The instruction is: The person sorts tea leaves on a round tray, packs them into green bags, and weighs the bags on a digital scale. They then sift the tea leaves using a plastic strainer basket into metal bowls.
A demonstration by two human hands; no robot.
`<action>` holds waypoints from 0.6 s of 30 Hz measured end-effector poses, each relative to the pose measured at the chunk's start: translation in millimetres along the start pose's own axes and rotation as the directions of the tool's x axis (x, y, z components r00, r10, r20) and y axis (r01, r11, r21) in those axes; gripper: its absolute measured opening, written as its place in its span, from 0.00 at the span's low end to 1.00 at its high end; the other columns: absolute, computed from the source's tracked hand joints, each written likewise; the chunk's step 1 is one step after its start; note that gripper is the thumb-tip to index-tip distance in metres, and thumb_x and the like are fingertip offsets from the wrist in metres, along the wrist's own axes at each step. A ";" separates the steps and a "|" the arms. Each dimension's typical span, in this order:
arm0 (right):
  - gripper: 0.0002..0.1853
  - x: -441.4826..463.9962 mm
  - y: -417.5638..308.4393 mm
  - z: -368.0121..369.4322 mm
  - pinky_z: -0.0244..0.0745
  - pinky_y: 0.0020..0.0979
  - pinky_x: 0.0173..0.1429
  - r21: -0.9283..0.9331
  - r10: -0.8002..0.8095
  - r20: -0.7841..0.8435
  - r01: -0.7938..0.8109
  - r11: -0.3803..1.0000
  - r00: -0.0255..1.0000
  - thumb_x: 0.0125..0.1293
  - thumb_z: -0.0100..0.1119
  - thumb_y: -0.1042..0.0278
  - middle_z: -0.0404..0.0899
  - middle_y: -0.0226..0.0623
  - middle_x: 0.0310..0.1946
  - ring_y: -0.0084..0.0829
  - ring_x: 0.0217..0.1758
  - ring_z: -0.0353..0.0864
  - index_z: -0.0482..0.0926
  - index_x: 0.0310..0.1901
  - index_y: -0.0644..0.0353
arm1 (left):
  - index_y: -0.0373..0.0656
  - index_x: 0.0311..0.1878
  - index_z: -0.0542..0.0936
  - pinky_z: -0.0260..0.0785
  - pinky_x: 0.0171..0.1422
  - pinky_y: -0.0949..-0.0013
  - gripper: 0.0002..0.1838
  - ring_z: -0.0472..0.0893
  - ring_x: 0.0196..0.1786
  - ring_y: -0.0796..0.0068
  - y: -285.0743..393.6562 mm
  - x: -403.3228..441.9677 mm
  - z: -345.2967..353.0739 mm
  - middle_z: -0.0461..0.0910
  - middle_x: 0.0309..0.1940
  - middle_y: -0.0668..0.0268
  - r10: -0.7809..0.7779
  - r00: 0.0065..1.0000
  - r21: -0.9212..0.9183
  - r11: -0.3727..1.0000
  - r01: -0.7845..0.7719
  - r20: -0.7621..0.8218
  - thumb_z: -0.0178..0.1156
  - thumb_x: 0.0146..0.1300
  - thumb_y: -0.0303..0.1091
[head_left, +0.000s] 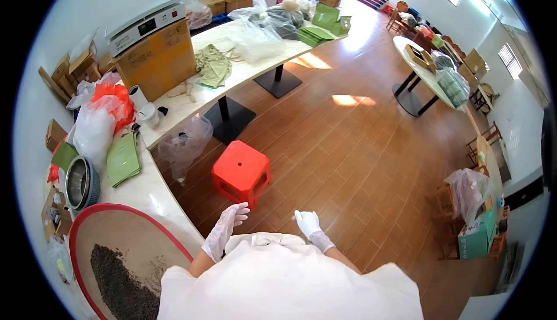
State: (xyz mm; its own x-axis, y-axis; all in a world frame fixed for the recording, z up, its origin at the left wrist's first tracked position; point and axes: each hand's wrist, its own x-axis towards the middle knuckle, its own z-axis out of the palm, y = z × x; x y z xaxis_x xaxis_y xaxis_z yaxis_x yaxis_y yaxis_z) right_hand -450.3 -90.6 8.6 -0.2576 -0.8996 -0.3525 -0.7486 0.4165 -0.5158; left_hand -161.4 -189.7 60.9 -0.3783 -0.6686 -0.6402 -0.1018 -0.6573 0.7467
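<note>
Both hands wear white gloves and hang in front of the white garment, apart from each other. My left hand (232,221) has its fingers a little apart and holds nothing; it is nearest to the red stool (241,166) and the table edge. My right hand (308,223) is over the brown floor, its fingers curled, and whatever they may hold cannot be made out. At the lower left, a round tray with a red rim (87,218) bears a dark, crumbly heap (119,279).
Left of me, the long white table (162,201) holds green packets (123,159), a metal bowl (77,184), plastic bags and a cardboard box (156,59) under a scale-like device (145,25). A bag (187,140) hangs beside it. An oval table (415,65) stands at right.
</note>
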 end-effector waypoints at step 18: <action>0.24 252.2 -101.0 -54.6 0.74 0.42 0.45 -0.285 -0.272 0.359 0.382 0.879 0.893 0.69 0.42 0.45 0.83 0.38 0.27 0.43 0.35 0.82 0.83 0.31 0.52 | 0.50 0.58 0.77 0.69 0.42 0.76 0.23 0.78 0.37 0.84 45.4 57.5 -25.6 0.82 0.45 0.72 -0.101 0.856 -0.467 0.867 -0.174 -0.506 0.45 0.69 0.51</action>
State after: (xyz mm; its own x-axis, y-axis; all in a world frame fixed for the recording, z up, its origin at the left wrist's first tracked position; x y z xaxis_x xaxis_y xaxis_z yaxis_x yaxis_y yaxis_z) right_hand -473.0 -366.7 14.4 0.1925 -0.8695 -0.4549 -0.9308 -0.0149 -0.3652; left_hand -164.2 -266.8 53.3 0.1523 -0.6822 -0.7151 0.4073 -0.6160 0.6743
